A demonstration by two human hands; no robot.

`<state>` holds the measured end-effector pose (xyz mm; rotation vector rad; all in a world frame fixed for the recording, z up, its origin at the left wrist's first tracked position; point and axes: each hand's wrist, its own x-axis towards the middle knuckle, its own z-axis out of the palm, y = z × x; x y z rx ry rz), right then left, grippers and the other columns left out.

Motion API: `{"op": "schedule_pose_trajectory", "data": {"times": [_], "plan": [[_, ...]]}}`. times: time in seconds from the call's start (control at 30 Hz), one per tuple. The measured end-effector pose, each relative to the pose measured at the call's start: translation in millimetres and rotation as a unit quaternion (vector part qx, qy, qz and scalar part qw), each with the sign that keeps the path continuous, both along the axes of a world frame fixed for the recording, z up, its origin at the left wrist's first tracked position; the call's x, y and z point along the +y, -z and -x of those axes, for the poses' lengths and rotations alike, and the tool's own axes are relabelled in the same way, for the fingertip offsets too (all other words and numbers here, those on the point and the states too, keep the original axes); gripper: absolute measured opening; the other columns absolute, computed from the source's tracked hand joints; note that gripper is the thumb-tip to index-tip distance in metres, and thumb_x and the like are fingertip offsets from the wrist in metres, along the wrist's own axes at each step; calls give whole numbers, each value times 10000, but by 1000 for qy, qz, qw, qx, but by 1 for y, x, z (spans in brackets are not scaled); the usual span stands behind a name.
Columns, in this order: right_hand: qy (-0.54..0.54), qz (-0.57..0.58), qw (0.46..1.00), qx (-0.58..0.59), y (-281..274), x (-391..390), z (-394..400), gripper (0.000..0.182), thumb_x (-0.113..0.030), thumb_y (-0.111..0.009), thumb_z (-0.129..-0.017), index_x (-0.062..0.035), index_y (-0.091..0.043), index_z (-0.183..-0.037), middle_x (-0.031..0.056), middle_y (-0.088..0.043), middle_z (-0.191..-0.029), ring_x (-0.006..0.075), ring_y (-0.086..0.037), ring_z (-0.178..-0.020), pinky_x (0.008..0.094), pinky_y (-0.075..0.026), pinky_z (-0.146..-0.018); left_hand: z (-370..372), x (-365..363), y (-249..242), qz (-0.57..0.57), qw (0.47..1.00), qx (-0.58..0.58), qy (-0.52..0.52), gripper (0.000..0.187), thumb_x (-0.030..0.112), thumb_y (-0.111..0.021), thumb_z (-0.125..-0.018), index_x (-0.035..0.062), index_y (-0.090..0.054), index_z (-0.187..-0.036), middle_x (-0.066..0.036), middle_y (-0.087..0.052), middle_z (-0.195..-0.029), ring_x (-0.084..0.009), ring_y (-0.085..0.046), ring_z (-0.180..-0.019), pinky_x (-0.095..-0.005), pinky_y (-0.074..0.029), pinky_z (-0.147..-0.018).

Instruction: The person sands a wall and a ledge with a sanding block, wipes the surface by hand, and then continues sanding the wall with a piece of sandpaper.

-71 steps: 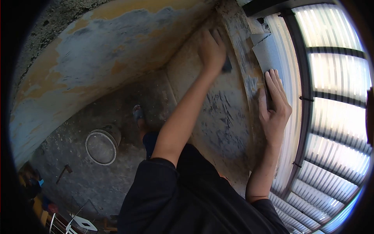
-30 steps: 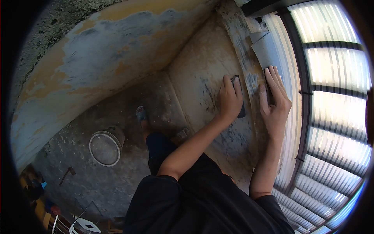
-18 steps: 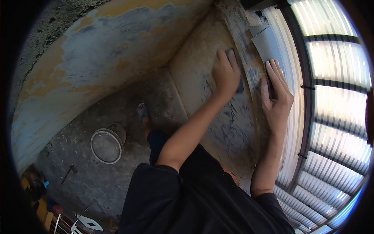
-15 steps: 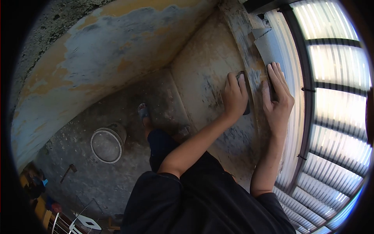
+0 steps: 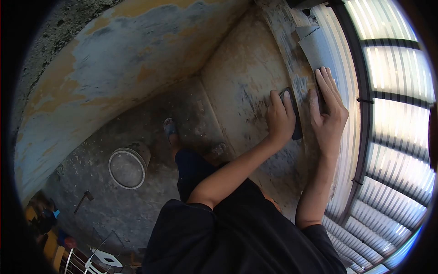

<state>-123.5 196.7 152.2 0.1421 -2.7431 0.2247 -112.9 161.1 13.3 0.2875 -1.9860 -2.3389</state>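
My left hand (image 5: pixel 280 118) is closed around the handle of a trowel (image 5: pixel 297 119), whose flat dark plate lies along the worn wall (image 5: pixel 248 82) close to its corner edge. To the right of it, my right hand (image 5: pixel 329 109) rests on the ledge at the top of that wall, its long fingers stretched out and the thumb spread along the edge strip (image 5: pixel 299 84). A dark gap shows between thumb and fingers. Just beyond the fingertips is a pale grey sheet-like piece (image 5: pixel 315 48) with a broken end.
Corrugated translucent panels (image 5: pixel 397 82) in a dark frame run along the right. A lidded bucket (image 5: pixel 127 168) stands on the stained concrete floor, with a hammer-like tool (image 5: pixel 84 201) lying farther left. A patchy wall (image 5: pixel 123 55) closes off the far left side.
My left hand and the trowel have slid a little down and right along the wall edge, and more of the plate shows. My right hand stays nearly in place.
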Motion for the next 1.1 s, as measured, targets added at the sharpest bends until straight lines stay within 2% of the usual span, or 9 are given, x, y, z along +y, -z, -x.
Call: {"op": "schedule_pose_trajectory", "data": {"times": [0.23, 0.33, 0.47, 0.57, 0.7, 0.8, 0.93, 1.03, 1.1], "plan": [[-3, -6, 1000, 4, 2, 3, 1, 392, -46, -666, -943, -54, -699, -1334, 191, -660, -1387, 345, -549, -1394, 463, -414, -1187, 123, -21, 0, 21, 995, 36, -95, 290, 224, -501, -1089, -57, -513, -1018, -314, -637, -914, -530, -623, -885, -545, -473, -770], [-7, -8, 1000, 10, 2, 5, 0, 392, -49, -667, -943, -54, -698, -1334, 193, -657, -1390, 349, -548, -1394, 464, -415, -1186, 89, -14, 3, 26, 995, 54, -81, 279, 217, -498, -1090, -56, -500, -1032, -316, -634, -916, -523, -630, -884, -541, -474, -762], [-7, -2, 1000, 5, 0, 2, 0, 394, -49, -670, -942, -54, -697, -1335, 195, -658, -1388, 351, -549, -1393, 464, -417, -1184, -13, 0, 3, -22, 999, 31, 28, 263, 208, -501, -1089, -53, -474, -1063, -321, -623, -924, -526, -628, -883, -546, -465, -758], [-11, -1, 1000, 7, 1, 3, 0, 394, -44, -667, -942, -54, -697, -1334, 195, -659, -1386, 351, -551, -1391, 466, -418, -1183, 22, -5, 2, 16, 996, 81, -18, 271, 215, -507, -1086, -52, -475, -1048, -324, -627, -914, -536, -625, -881, -561, -459, -748], [-11, -7, 1000, 5, 1, 4, -1, 396, -41, -663, -943, -54, -695, -1337, 198, -659, -1383, 350, -550, -1392, 468, -417, -1183, 135, -23, -1, 73, 986, 94, -114, 277, 221, -511, -1079, -50, -477, -1030, -340, -629, -892, -557, -616, -877, -571, -458, -758], [-10, -5, 1000, 11, 1, 5, -1, 397, -38, -662, -943, -55, -693, -1339, 195, -661, -1381, 350, -551, -1390, 469, -417, -1184, 128, -22, 1, 52, 991, 64, -109, 281, 223, -511, -1080, -52, -479, -1032, -340, -628, -901, -554, -619, -894, -555, -470, -754], [-16, -5, 1000, 13, 0, 4, 0, 400, -37, -666, -941, -57, -692, -1339, 187, -663, -1381, 350, -556, -1385, 467, -419, -1183, 15, 0, 11, 59, 996, 59, -41, 265, 211, -508, -1083, -53, -494, -1060, -331, -624, -918, -549, -617, -896, -549, -471, -751], [-14, -8, 1000, 12, 1, 4, 1, 400, -36, -667, -939, -57, -693, -1338, 186, -664, -1381, 352, -558, -1383, 468, -421, -1182, 8, -2, 17, 62, 996, 59, -13, 260, 204, -504, -1084, -56, -500, -1073, -332, -621, -922, -549, -615, -890, -556, -468, -749], [-12, -15, 1000, 9, 0, 5, 1, 401, -35, -667, -938, -57, -693, -1337, 187, -663, -1381, 354, -559, -1382, 469, -422, -1181, 58, -9, 20, 81, 993, 66, -51, 256, 204, -509, -1079, -50, -500, -1048, -335, -626, -921, -540, -619, -892, -559, -465, -752]]}}
